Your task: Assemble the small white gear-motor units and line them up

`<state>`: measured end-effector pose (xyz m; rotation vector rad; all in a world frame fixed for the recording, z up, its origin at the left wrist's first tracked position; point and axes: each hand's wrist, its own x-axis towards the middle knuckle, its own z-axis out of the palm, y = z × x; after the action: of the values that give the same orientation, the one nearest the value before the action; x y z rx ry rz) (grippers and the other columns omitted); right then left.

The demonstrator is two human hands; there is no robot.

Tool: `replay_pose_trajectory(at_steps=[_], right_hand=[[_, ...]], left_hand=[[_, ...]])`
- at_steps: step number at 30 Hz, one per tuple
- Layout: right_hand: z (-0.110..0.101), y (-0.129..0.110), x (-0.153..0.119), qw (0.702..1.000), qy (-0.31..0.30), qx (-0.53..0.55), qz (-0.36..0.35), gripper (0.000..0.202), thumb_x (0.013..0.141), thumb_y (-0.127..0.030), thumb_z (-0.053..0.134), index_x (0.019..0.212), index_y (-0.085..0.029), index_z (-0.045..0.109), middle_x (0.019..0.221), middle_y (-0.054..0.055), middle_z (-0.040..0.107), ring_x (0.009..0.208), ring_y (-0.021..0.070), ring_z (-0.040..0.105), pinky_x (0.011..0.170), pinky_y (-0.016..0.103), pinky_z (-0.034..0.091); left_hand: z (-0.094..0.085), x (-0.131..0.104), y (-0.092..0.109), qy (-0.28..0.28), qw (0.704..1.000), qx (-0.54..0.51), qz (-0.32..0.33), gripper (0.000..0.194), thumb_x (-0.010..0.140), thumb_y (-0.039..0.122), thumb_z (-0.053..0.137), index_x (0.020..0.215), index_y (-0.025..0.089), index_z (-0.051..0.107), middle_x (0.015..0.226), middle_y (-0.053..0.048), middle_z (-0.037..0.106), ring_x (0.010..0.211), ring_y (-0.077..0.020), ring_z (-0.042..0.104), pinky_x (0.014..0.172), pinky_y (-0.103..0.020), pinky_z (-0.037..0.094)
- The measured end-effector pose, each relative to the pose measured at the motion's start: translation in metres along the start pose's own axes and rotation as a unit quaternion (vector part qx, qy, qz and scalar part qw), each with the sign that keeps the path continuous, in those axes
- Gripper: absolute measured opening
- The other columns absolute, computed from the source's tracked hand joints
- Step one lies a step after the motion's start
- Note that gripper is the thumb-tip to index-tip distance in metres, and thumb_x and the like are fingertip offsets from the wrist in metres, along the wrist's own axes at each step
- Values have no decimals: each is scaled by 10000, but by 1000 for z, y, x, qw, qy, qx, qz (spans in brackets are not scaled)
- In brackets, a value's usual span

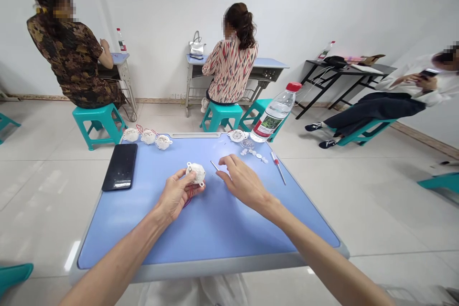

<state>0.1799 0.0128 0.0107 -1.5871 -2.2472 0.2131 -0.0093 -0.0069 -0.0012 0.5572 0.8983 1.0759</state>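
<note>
Near the middle of the blue table (201, 244), my left hand (177, 191) holds a round white part (196, 174) with small tabs at its rim, the thumb on its face. Red and dark wires hang below it. Just to the right is my right hand (242, 179), its thumb and index finger bent around the near end of a thin metal rod (214, 166). The rod's far end points up and left towards the white part without touching it. Whether the fingers grip the rod firmly is hard to tell.
A black phone (120, 167) lies at the left; several white round parts (148, 136) line the far left edge. At the far right are a water bottle (274, 114), small white pieces (258, 156) and a screwdriver (278, 168). Three people sit beyond.
</note>
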Motion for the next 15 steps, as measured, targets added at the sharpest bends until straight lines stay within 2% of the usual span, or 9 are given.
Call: replay_pose_trajectory(at_steps=[2,5,10,12,15], right_hand=[[-4,-8,7,992,-2,122,23,207,901,-313,483,1064,-185,484,992,73,610,837,180,588,703,311,461],[0,-16,18,960,-66,269,43,322,893,-392,477,1141,-190,443,899,33,618,756,150,580,698,303,465],[20,-16,20,871,-181,453,61,451,852,-493,520,1159,-170,456,876,37,606,789,162,585,713,318,475],[25,-17,16,847,-177,498,57,465,827,-506,553,1138,-169,477,893,39,604,824,166,588,750,328,474],[30,-22,11,841,-137,520,58,445,814,-491,579,1114,-170,510,883,34,610,829,164,585,776,334,467]], left_hand=[[-1,0,-1,-3,1000,-15,-2,217,761,196,699,954,111,649,896,-107,703,766,-167,670,775,-320,562],[-3,1,-3,-8,1000,-29,-8,235,756,184,705,974,109,657,914,-111,710,815,-180,675,816,-339,557],[-1,1,-3,0,999,-50,11,216,766,157,690,972,103,653,948,-117,720,871,-196,684,903,-387,531],[1,0,-3,2,998,-58,14,220,761,149,692,972,100,655,961,-119,721,881,-201,686,924,-400,521],[2,-2,-4,-5,997,-76,12,233,758,144,695,984,99,662,989,-119,719,901,-203,684,937,-408,514]])
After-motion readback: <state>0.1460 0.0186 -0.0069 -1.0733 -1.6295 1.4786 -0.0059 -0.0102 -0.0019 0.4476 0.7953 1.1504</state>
